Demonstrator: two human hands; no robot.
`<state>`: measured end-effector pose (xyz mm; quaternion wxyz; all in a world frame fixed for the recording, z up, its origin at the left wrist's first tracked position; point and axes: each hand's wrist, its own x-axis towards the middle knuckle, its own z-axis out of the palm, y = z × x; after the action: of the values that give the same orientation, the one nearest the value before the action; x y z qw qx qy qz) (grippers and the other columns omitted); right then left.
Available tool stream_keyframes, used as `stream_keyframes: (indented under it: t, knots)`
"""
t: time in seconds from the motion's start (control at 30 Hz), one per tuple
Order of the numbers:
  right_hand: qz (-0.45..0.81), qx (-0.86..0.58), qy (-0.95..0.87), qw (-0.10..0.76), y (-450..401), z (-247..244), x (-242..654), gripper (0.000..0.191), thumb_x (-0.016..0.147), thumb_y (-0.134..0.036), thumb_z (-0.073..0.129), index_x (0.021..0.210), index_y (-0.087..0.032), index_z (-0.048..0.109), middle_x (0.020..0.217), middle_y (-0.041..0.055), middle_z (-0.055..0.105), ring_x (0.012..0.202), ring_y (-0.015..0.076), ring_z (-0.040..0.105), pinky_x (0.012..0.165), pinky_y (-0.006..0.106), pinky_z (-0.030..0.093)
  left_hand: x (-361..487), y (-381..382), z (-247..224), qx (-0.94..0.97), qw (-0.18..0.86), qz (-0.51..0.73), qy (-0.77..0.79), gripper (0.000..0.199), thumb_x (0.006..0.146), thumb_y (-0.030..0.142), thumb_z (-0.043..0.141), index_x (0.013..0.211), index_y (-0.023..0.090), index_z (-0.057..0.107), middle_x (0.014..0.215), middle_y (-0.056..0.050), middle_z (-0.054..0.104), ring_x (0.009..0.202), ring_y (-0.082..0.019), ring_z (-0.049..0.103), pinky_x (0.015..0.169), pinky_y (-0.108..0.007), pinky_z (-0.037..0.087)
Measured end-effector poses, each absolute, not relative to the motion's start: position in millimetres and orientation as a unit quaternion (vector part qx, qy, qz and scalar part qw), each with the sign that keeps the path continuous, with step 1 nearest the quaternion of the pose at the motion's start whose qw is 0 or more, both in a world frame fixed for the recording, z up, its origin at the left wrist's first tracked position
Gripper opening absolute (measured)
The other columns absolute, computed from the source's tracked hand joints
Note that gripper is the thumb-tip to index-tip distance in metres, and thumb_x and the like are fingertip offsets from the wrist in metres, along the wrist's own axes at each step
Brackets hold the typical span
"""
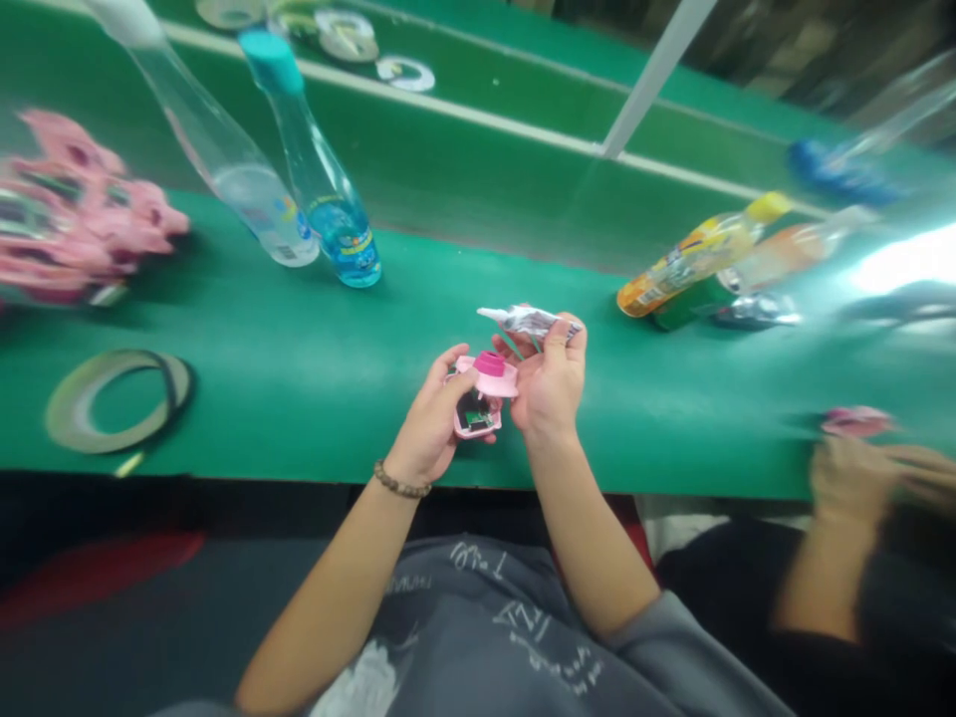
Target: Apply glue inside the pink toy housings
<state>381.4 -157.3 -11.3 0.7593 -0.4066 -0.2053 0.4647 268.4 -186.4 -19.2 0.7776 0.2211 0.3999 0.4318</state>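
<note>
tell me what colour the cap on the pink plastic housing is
The cap is magenta, clearest in the head view.

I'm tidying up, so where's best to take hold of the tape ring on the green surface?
Pinch the near rim of the tape ring from above, thumb through the open centre: it lies flat on the green surface.

Head cam, fwd/down on L hand (427,413), R hand (549,388), close.

A pink plastic case (485,382) with a magenta cap (489,363) and exposed circuit board (474,411); a crumpled silver foil tube (527,321), its white nozzle pointing left.
</note>
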Motion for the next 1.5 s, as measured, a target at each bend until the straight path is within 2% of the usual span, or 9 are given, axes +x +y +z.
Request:
stream_keyframes:
  t: [0.2,0.4,0.53,0.63,0.87,1.03,1.23,1.33,1.5]
  knots:
    - [0.467,-0.39,-0.245,0.754,-159.2,6.1,377.1,0.015,0.094,-0.04,0.053,0.098,-0.027,0.046,0.082,-0.0065,0.065,0.073,0.0108,0.066,0.077,0.035,0.059,266.9,-189.9,-22.3,0.238,0.808,0.404,0.358,0.05,0.084,0.051,0.067,0.125,0.027,0.05,0.097,-0.007,0.065,0.067,-0.02,0.066,0.046,-0.03,0.056]
    - [0.478,-0.369,-0.272,0.749,-162.3,11.0,376.5,0.014,0.095,-0.04,0.052,0.096,-0.027,0.047,0.08,-0.007,0.065,0.074,0.0106,0.067,0.078,0.033,0.058,266.7,-190.2,-27.3,0.282,0.806,0.393,0.341,0.074,0.069,0.024,0.083,0.131,0.026,0.043,0.104,-0.007,0.064,0.07,-0.019,0.066,0.054,-0.03,0.058]
    - [0.463,-0.378,-0.287,0.749,-165.1,-2.3,384.4,0.018,0.094,-0.042,0.055,0.096,-0.026,0.048,0.082,-0.0058,0.066,0.074,0.0109,0.068,0.075,0.031,0.058,268.7,-190.0,-27.7,0.267,0.81,0.408,0.326,0.058,0.076,0.031,0.075,0.126,0.026,0.046,0.115,-0.008,0.061,0.074,-0.021,0.067,0.057,-0.035,0.059]
    - [0.441,-0.401,-0.278,0.753,-168.7,-14.8,391.2,0.019,0.093,-0.043,0.056,0.096,-0.025,0.05,0.084,-0.0049,0.067,0.074,0.011,0.067,0.074,0.03,0.057,270.0,-189.0,-28.8,0.213,0.814,0.436,0.32,0.051,0.077,0.031,0.066,0.124,0.022,0.048,0.118,-0.009,0.06,0.086,-0.023,0.067,0.068,-0.038,0.06]
    - [0.428,-0.43,-0.219,0.764,-182.9,-27.6,391.9,0.019,0.093,-0.042,0.058,0.094,-0.025,0.049,0.091,-0.0026,0.07,0.079,0.0113,0.067,0.074,0.028,0.055,275.2,-185.7,-41.4,0.256,0.797,0.432,0.335,0.068,0.072,0.009,0.057,0.136,0.026,0.043,0.125,-0.004,0.06,0.107,-0.022,0.063,0.086,-0.036,0.057]
    - [0.417,-0.429,-0.172,0.782,-183.5,-32.9,387.1,0.018,0.094,-0.041,0.056,0.096,-0.025,0.047,0.094,-0.0029,0.07,0.081,0.0105,0.066,0.078,0.03,0.055,285.5,-187.3,-48.8,0.34,0.725,0.451,0.395,0.067,0.084,0.023,0.068,0.143,0.027,0.036,0.132,-0.007,0.057,0.116,-0.021,0.06,0.093,-0.029,0.052]
    - [0.41,-0.43,-0.147,0.791,-178.3,-43.4,388.3,0.022,0.094,-0.045,0.055,0.098,-0.026,0.046,0.087,-0.0053,0.066,0.078,0.0126,0.065,0.077,0.033,0.055,290.4,-183.9,-47.2,0.406,0.647,0.467,0.446,0.086,0.072,0.031,0.081,0.144,0.025,0.034,0.124,-0.009,0.057,0.103,-0.02,0.064,0.093,-0.034,0.051]
    - [0.399,-0.433,-0.141,0.796,-180.1,-44.6,392.5,0.02,0.095,-0.044,0.055,0.097,-0.026,0.046,0.085,-0.0057,0.065,0.079,0.012,0.066,0.076,0.031,0.055,290.9,-181.6,-41.4,0.471,0.562,0.45,0.51,0.093,0.065,0.034,0.085,0.143,0.022,0.036,0.119,-0.008,0.056,0.105,-0.022,0.062,0.098,-0.037,0.048]
    - [0.39,-0.444,-0.157,0.791,-186.0,-45.7,406.3,0.021,0.093,-0.042,0.057,0.098,-0.027,0.044,0.091,-0.0042,0.066,0.082,0.0138,0.067,0.077,0.034,0.056,292.7,-178.5,-36.6,0.539,0.457,0.415,0.574,0.083,0.069,0.031,0.081,0.141,0.023,0.041,0.122,-0.008,0.055,0.111,-0.023,0.057,0.105,-0.039,0.042]
